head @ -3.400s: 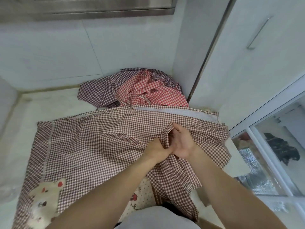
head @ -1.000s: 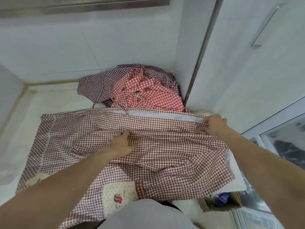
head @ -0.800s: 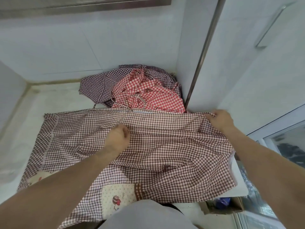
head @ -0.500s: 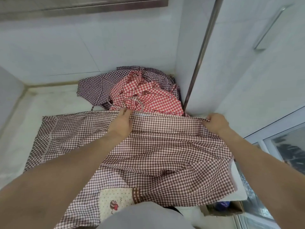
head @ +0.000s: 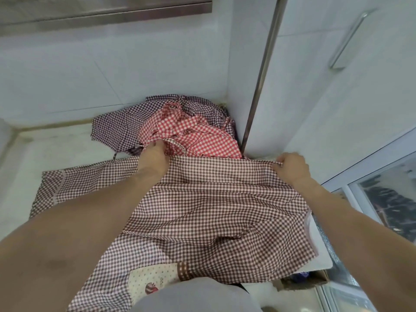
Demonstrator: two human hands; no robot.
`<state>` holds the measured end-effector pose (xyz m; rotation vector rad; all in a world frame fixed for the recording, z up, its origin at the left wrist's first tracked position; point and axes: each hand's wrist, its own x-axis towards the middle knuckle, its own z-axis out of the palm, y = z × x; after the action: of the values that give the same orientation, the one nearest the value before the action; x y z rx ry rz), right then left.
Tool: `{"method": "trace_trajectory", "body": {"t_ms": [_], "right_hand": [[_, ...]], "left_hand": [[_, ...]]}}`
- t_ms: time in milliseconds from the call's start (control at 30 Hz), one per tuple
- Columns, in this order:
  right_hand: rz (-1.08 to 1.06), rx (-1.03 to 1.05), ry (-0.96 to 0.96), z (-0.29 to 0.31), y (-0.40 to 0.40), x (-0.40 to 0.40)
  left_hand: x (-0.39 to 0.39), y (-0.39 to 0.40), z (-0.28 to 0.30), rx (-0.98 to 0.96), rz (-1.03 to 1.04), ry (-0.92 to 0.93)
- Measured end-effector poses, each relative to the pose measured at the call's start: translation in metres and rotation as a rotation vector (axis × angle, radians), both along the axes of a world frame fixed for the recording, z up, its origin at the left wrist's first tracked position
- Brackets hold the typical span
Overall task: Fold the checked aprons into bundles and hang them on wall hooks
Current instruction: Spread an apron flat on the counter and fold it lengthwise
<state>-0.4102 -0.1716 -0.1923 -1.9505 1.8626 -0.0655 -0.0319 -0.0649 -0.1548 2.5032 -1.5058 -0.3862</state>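
A brown-and-white checked apron [head: 202, 206] lies spread across the white counter [head: 56, 152], its near part hanging over the front edge with a dotted patch pocket showing. My left hand [head: 155, 158] grips the apron's far edge near the middle. My right hand [head: 291, 166] pinches the same edge at the far right corner. Behind them a red checked apron [head: 193, 136] is heaped on a dark purple checked apron [head: 117, 129] in the corner. No wall hooks are in view.
White tiled walls close the counter at the back and left. A tall white cabinet [head: 337, 97] with a metal edge strip and bar handle stands at the right. A glass window [head: 387, 206] is at lower right, and a cardboard box [head: 315, 278] sits below the counter.
Both hands left the middle of the apron. The right took the far right corner, the left slid up to the far edge, and a fold of cloth was carried up over the white band there.
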Motion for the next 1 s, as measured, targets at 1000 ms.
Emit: {"method": "trace_trajectory", "body": {"t_ms": [1000], "right_hand": [[0.019, -0.031, -0.034, -0.032, 0.17, -0.05]], "left_hand": [[-0.069, 0.059, -0.039, 0.465, -0.246, -0.048]]}}
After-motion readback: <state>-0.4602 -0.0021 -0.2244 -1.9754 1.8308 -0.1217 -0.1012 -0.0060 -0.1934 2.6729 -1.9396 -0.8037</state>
